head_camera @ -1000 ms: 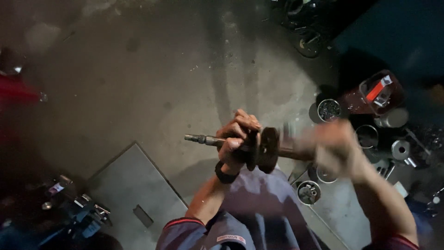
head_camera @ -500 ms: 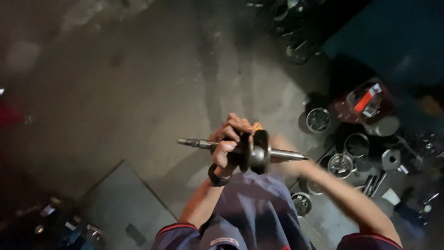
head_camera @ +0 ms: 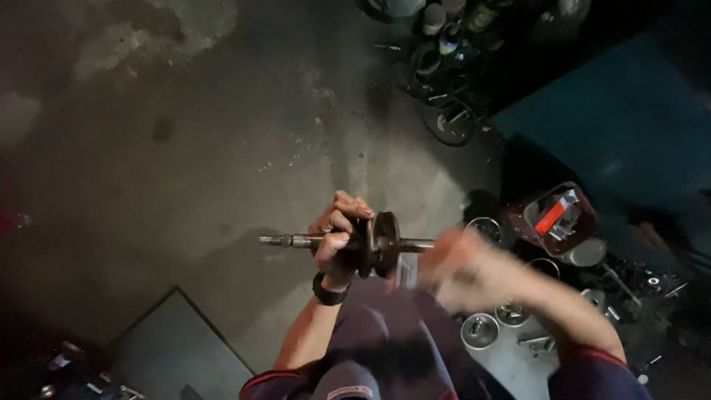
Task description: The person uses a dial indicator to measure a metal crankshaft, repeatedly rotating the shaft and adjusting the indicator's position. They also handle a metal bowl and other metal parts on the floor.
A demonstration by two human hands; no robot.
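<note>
while your left hand (head_camera: pixel 337 237) clenched the dark steel shaft with its disc-shaped flange (head_camera: pixel 374 243), likely heavy, stiff and greasy, your blurred right hand (head_camera: pixel 463 270) was unreadable.

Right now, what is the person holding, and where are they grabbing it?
The left hand grips a dark metal shaft around its middle, right beside the disc on it. The right hand is too blurred to tell.
</note>
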